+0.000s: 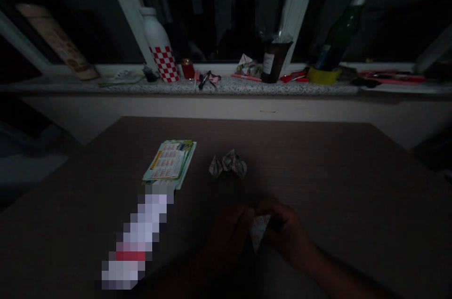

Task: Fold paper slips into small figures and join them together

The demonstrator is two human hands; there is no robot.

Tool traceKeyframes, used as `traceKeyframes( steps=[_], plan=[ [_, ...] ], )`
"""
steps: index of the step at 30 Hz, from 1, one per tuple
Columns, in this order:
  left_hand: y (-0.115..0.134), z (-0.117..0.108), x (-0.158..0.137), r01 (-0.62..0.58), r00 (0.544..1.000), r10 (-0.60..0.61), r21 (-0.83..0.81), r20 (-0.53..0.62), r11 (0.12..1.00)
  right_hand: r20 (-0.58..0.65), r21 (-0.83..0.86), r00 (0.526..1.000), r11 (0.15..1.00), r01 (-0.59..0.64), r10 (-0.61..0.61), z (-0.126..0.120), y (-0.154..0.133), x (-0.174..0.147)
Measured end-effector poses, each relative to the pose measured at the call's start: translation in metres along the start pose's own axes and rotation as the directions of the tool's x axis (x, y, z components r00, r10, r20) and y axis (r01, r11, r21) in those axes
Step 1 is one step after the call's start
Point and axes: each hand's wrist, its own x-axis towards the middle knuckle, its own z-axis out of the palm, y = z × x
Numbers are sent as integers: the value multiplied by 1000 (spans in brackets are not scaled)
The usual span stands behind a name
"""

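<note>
Near the front of the table, my left hand (231,228) and my right hand (286,230) both pinch a small folded paper triangle (259,230). Its tip points down toward me, and print shows on its face. The fingers are closed on its upper edges, though the dim light hides some of them. Just beyond my hands lie several small folded paper pieces (233,163). To the left of these rests a stack of printed paper slips (168,161), slightly fanned.
A blurred-out long pale item (137,238) lies left of my hands. On the windowsill (219,86) stand a white bottle with red checks (160,47), a dark cup (276,61), a green bottle (342,30) in a yellow base and a tan cylinder (58,42).
</note>
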Motion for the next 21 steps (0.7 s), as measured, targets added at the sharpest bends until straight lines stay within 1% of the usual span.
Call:
traceKeyframes(
  steps=[3, 5, 6, 8, 10, 14, 17, 21],
  plan=[
    [-4, -1, 0, 68, 997, -71, -71, -29, 995, -19, -206, 994, 973, 102, -108, -2, 1, 0],
    [-6, -1, -2, 97, 992, -105, -101, -70, 990, -9, -264, 986, 952, 156, -165, -3, 0, 0],
    [-6, -1, -2, 108, 988, -119, -110, -95, 988, 0, -265, 986, 951, 162, -168, -3, 0, 1],
    [-7, -1, -4, 114, 985, -128, -120, -115, 986, 26, -246, 989, 958, 146, -144, -3, -1, 1],
    [-6, -1, -5, 102, 989, -113, -113, -95, 988, 60, -230, 992, 966, 119, -108, -2, -1, 2],
    [-4, 0, -5, 88, 993, -91, -45, -73, 995, 73, -200, 997, 979, 34, -19, 0, 3, 1],
    [-5, 2, -4, 29, 998, -28, 22, -55, 999, 65, -128, 997, 992, -24, 32, 1, 7, 1],
    [-3, 3, -1, -34, 999, 36, 97, -9, 995, 59, -81, 996, 995, -62, 67, 3, 9, 1]
  ],
)
